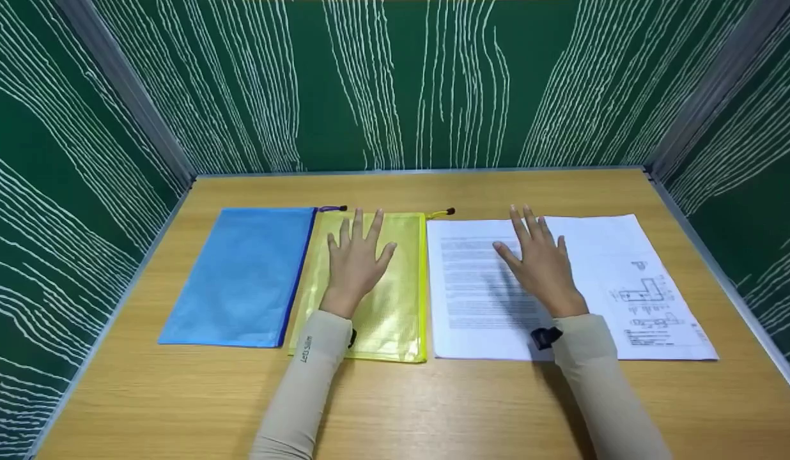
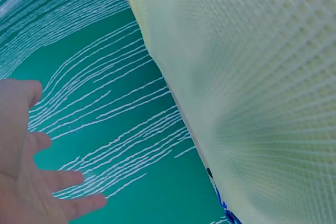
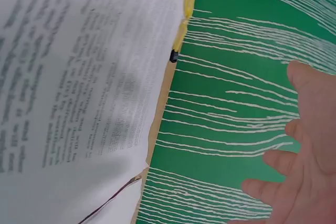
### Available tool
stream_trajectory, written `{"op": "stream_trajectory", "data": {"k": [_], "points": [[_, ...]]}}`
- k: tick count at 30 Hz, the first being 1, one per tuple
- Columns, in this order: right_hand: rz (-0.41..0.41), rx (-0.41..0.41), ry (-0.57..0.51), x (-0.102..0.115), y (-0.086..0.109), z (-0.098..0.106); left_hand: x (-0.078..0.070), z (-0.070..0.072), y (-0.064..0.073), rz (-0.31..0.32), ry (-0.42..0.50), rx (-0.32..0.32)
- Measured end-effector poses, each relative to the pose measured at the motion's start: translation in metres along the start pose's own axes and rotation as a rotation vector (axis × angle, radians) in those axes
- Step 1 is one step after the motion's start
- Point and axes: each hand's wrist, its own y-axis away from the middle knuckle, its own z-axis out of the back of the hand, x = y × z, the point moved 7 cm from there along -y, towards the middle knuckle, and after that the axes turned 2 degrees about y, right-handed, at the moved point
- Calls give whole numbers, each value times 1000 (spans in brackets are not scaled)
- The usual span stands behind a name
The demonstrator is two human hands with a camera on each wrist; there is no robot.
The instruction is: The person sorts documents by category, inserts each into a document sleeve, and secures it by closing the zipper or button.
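My left hand [image 1: 356,265] has its fingers spread above a yellow mesh zip pouch [image 1: 395,319]. Its palm faces down, and in the left wrist view the hand [image 2: 26,166] appears apart from the mesh surface [image 2: 236,77]. The right hand [image 1: 545,271], also with spread fingers, hovers over white paper, casting a shadow on it. One sheet [image 1: 478,281] bears lines of printed text; to its right, another [image 1: 657,306] carries a line drawing. In the right wrist view, that hand [image 3: 310,150] holds nothing. A blue zip pouch [image 1: 241,281] lies flat left of the yellow one.
The pouches and paper lie in a row on a wooden table [image 1: 408,409]. Green panels with white wavy lines [image 1: 408,83] enclose its back and sides. Zipper pulls, one purple [image 1: 331,208] and one yellow [image 1: 441,213], stick out at the pouches' far corners.
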Motion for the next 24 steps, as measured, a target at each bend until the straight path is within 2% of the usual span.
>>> {"op": "stream_trajectory", "data": {"k": [6,11,18,24], "points": [[-53,97,-272,-14,-2,3,-3,1,-1,6,146,15],[-96,190,-429,-30,-1,2,-4,-6,-3,47,296,85],[-178,293,-525,-57,-3,-4,-13,-23,-4,98,505,250],[-263,383,-589,-72,1,-11,-21,-38,-1,99,625,382]]}}
